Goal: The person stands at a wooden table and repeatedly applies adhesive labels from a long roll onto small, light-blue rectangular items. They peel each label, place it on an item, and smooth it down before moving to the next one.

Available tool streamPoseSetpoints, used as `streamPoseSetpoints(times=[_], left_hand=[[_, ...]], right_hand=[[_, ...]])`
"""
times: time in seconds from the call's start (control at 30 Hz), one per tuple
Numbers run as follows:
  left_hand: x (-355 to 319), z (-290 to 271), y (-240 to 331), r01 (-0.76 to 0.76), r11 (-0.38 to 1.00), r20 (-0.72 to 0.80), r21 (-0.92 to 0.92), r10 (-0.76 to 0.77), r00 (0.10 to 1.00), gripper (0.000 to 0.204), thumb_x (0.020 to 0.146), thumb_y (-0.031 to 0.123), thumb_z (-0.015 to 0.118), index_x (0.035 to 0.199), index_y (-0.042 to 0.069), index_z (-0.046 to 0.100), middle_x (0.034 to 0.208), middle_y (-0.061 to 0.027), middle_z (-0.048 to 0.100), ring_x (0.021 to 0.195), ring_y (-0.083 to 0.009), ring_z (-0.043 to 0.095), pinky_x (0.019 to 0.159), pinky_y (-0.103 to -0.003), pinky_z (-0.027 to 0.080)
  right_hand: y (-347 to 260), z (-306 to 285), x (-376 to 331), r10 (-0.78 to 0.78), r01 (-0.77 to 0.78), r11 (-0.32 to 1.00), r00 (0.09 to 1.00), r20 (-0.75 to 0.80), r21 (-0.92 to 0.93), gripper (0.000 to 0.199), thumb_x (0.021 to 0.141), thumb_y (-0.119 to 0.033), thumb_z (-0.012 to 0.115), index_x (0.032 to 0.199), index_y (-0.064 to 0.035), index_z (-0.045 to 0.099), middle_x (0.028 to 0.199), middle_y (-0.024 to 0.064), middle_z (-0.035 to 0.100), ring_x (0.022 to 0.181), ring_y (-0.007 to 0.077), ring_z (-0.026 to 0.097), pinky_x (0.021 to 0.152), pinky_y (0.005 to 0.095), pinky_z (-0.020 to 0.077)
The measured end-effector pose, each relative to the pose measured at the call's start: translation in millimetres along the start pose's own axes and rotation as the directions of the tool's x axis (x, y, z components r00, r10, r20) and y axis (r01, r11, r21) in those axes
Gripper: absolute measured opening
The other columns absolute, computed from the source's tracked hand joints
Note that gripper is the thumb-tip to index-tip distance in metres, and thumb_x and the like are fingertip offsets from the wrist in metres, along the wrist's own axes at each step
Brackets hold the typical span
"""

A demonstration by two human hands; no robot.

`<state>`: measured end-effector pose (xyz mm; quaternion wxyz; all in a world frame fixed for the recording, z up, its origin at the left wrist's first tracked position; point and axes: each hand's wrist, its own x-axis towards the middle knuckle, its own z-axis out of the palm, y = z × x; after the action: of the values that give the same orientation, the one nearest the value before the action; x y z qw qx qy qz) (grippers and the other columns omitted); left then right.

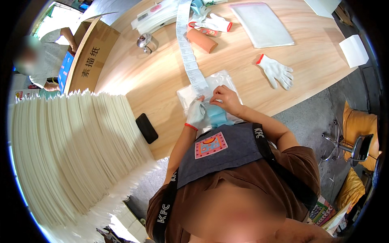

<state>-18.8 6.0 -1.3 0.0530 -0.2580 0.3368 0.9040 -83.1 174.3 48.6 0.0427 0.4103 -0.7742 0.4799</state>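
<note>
A long strip of white printed labels (pixel 187 52) runs down the table toward me. My left hand (pixel 196 113), in a white glove with a red cuff, pinches the strip's near end between thumb and fingers. Just right of it, my bare right hand (pixel 227 100) has thumb and forefinger pressed together by the strip's edge; whatever is between them is too small to make out. Light-blue backing paper (pixel 219 116) hangs in folds below both hands. Beneath lie clear plastic bags (pixel 225 78), partly covered by my hands and the strip.
Tall stacked white sheets (pixel 77 150) stand at left, beside a black phone (pixel 146 128). A white glove (pixel 276 72), brown roll (pixel 201 41), plastic sleeves (pixel 262 25) and metal-lidded jar (pixel 144 41) lie farther off. Another person reaches into a cardboard box (pixel 92 52).
</note>
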Motion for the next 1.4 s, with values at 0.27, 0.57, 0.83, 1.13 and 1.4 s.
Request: streamPoseSetpoints(times=[0.27,0.57,0.83,1.13,1.4], left_hand=[[-17.6,22.8,14.1,0.084,0.996,-0.028,0.017,-0.083,0.996,0.028,0.089,0.013,0.046,0.114,0.001,0.048,0.104,-0.0100,0.058,0.093,-0.0225,0.059,0.083,-0.036,0.049],[-17.5,20.6,9.6,0.038,0.999,-0.036,0.027,-0.037,0.999,0.028,0.089,0.013,0.048,0.114,0.001,0.049,0.104,-0.0092,0.059,0.092,-0.0228,0.059,0.081,-0.038,0.050],[-10.7,8.6,5.5,0.023,0.997,-0.006,0.071,-0.023,1.000,0.030,0.088,0.014,0.050,0.115,0.001,0.048,0.105,-0.0095,0.059,0.093,-0.0233,0.059,0.081,-0.038,0.050],[-18.0,17.4,9.5,0.038,0.998,-0.013,0.047,-0.037,0.999,0.030,0.088,0.013,0.050,0.114,0.001,0.048,0.106,-0.0101,0.058,0.092,-0.0230,0.059,0.080,-0.038,0.050],[-15.3,13.0,7.0,0.023,0.998,0.007,0.054,-0.023,1.000,0.031,0.088,0.014,0.049,0.116,0.001,0.047,0.106,-0.0102,0.058,0.092,-0.0234,0.059,0.081,-0.038,0.050]], right_hand=[[76.9,-29.7,35.8,0.615,-0.703,0.668,0.706,0.352,0.243,0.013,0.071,-0.019,0.070,0.072,-0.0063,0.068,0.086,0.0051,0.064,0.074,0.0080,0.055,0.061,0.0226,0.0424],[93.7,-8.0,41.6,0.551,-0.547,0.828,0.835,-0.006,-0.122,0.014,0.062,-0.023,0.074,0.069,-0.0116,0.069,0.084,0.0102,0.053,0.080,0.0246,0.056,0.069,0.0343,0.0460],[83.5,-4.2,30.0,0.374,-0.393,0.899,0.919,-0.128,-0.195,0.012,0.062,-0.016,0.074,0.068,-0.0114,0.064,0.092,0.0072,0.054,0.089,0.0231,0.052,0.073,0.0341,0.0457],[64.7,-16.8,29.0,0.510,-0.499,0.851,0.860,-0.031,0.162,0.024,0.066,-0.008,0.072,0.087,-0.0086,0.062,0.078,0.0059,0.059,0.069,0.0150,0.057,0.063,0.0265,0.0466],[88.3,-20.5,34.8,0.610,-0.612,0.713,0.782,0.128,0.342,0.016,0.074,-0.010,0.069,0.084,0.0009,0.062,0.075,0.0039,0.064,0.067,0.0079,0.058,0.060,0.0211,0.0457]])
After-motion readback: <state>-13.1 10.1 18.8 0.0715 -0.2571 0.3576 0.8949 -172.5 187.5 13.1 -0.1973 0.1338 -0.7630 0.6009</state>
